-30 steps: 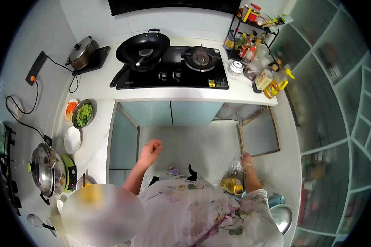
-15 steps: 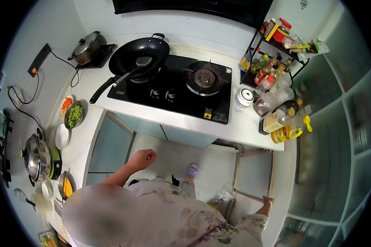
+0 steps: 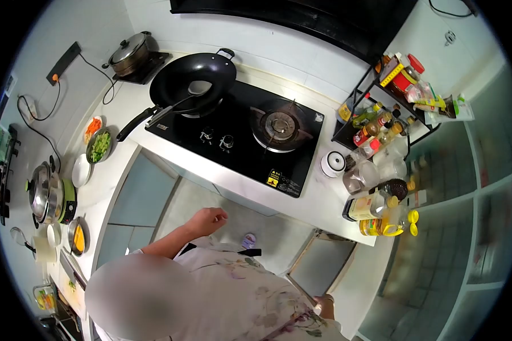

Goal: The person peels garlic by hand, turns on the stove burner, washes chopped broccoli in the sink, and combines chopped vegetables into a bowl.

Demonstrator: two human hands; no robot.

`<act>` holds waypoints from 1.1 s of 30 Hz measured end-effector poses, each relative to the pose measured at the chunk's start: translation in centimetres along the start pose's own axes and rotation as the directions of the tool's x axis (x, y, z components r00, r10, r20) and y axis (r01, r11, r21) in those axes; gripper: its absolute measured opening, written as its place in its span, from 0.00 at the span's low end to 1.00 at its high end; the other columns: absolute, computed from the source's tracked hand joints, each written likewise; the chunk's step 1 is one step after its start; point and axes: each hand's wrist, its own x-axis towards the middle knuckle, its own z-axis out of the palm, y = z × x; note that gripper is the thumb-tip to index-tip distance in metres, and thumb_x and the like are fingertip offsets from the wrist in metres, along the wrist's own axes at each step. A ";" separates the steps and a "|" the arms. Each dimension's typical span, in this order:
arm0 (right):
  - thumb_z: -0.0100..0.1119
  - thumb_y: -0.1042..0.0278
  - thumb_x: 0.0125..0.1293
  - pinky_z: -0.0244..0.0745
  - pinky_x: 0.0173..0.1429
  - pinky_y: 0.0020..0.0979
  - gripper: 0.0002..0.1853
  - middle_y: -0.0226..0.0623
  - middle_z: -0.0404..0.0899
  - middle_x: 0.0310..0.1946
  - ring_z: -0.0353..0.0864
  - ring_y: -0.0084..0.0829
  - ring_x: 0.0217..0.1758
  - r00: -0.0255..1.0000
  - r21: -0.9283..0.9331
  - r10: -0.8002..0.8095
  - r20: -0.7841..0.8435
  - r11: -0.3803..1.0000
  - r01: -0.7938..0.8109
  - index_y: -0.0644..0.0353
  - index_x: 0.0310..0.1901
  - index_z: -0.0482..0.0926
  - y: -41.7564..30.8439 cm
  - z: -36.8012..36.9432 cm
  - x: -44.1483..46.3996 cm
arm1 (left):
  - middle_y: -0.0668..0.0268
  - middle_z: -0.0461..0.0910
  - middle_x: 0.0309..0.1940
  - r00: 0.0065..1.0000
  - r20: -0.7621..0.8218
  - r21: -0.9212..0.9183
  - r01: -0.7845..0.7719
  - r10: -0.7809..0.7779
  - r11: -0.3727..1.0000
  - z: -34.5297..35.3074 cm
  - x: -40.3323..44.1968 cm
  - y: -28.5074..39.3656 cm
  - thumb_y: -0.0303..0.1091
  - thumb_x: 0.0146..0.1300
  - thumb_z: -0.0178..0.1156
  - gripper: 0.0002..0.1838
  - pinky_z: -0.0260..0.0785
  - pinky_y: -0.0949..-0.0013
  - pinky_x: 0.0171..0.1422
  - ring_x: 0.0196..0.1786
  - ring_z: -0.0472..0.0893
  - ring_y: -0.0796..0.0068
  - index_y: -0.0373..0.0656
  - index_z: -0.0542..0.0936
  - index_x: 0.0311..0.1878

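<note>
My left hand [image 3: 207,221] hangs in front of the counter above the floor, its fingers curled and nothing visible in them. Low on the right, my right hand [image 3: 325,306] grips the edge of a framed cabinet door [image 3: 326,262], which stands open under the right end of the counter. Part of that hand is covered by my sleeve and body. On the hob [image 3: 233,136], a black wok [image 3: 173,82] rests over the left burner with a spatula [image 3: 196,89] in it. The right burner [image 3: 281,126] has no pan on it.
A lidded pot [image 3: 129,55] stands at the back left. Along the left counter are chopped green vegetables [image 3: 100,146], a white plate [image 3: 81,170] and an electric pot [image 3: 46,193]. Several bottles [image 3: 370,207] and a black rack [image 3: 401,102] line the right.
The view has turned, shifting the hob and counter. The cabinet door and my right hand on it now appear lower and further left. My left hand stays curled, slightly further right in view.
</note>
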 end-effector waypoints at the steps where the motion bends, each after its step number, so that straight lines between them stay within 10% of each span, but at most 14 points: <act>1: 0.61 0.44 0.51 0.71 0.58 0.37 0.34 0.38 0.73 0.55 0.73 0.37 0.58 0.998 0.038 -0.045 0.037 0.998 0.044 0.51 0.59 0.69 -1.7 0.0 -1.4 | 0.62 0.80 0.28 1.000 -0.019 -0.010 -0.005 0.005 1.000 -0.1 -0.1 0.0 0.34 0.57 0.58 0.10 0.72 0.68 0.38 0.30 0.78 0.68 0.39 0.78 0.40; 3: 0.52 0.45 0.59 0.70 0.58 0.38 0.28 0.38 0.74 0.55 0.73 0.38 0.57 0.856 -0.487 -0.512 0.074 0.730 0.479 0.47 0.59 0.69 -5.1 -0.8 -3.5 | 0.62 0.80 0.28 0.999 -0.040 -0.013 0.002 -0.003 1.000 -0.6 -0.4 -0.3 0.34 0.57 0.58 0.10 0.72 0.68 0.38 0.30 0.78 0.68 0.40 0.78 0.40; 9: 0.42 0.44 0.64 0.71 0.54 0.38 0.24 0.46 0.78 0.45 0.78 0.42 0.48 0.842 -0.179 -0.531 0.093 0.823 0.539 0.52 0.50 0.77 -20.1 -6.5 -13.9 | 0.62 0.79 0.28 0.993 -0.104 -0.063 0.050 -0.056 0.997 -3.1 -2.6 -2.4 0.33 0.58 0.58 0.10 0.72 0.67 0.37 0.30 0.78 0.69 0.40 0.78 0.41; 11: 0.44 0.44 0.63 0.72 0.50 0.41 0.24 0.49 0.78 0.42 0.79 0.44 0.43 0.565 -0.569 -0.825 0.011 0.460 0.682 0.55 0.46 0.79 -24.6 -5.4 -5.9 | 0.61 0.79 0.27 0.987 -0.138 -0.094 0.070 -0.082 0.993 -4.1 -3.5 -3.5 0.32 0.58 0.58 0.09 0.71 0.67 0.37 0.29 0.78 0.69 0.40 0.78 0.41; 15: 0.52 0.52 0.61 0.72 0.37 0.35 0.17 0.42 0.79 0.26 0.79 0.39 0.31 0.275 -0.220 -0.927 -0.255 0.332 0.917 0.59 0.29 0.79 -38.4 -11.9 -24.1 | 0.61 0.79 0.27 0.956 -0.272 -0.138 0.070 -0.105 0.988 -6.6 -5.5 -5.6 0.32 0.57 0.58 0.09 0.71 0.67 0.35 0.28 0.78 0.69 0.39 0.78 0.40; 19: 0.54 0.55 0.60 0.72 0.39 0.41 0.14 0.46 0.78 0.27 0.78 0.46 0.35 -0.131 -0.417 -0.947 -0.294 0.004 0.909 0.59 0.31 0.78 -53.5 -14.1 -31.4 | 0.61 0.79 0.27 0.902 -0.381 -0.207 0.130 -0.202 0.970 -8.6 -8.3 -7.7 0.31 0.57 0.59 0.08 0.71 0.68 0.34 0.26 0.78 0.70 0.39 0.78 0.39; 25: 0.52 0.43 0.61 0.77 0.42 0.32 0.29 0.44 0.74 0.50 0.77 0.38 0.48 0.099 -0.800 -0.928 -0.359 0.360 0.479 0.65 0.49 0.71 -68.5 -15.8 -39.5 | 0.64 0.78 0.26 0.786 -0.520 -0.303 0.197 -0.336 0.932 -10.3 -13.1 -12.1 0.29 0.58 0.59 0.08 0.69 0.73 0.32 0.26 0.75 0.78 0.38 0.77 0.40; 33: 0.49 0.43 0.62 0.75 0.46 0.35 0.23 0.38 0.81 0.41 0.80 0.36 0.46 0.280 -0.781 -0.886 -0.369 0.459 0.424 0.55 0.39 0.82 -73.8 -16.3 -38.5 | 0.63 0.77 0.24 0.655 -0.570 -0.433 0.275 -0.497 0.858 -12.0 -16.0 -17.0 0.28 0.56 0.60 0.08 0.68 0.71 0.31 0.24 0.74 0.75 0.39 0.77 0.40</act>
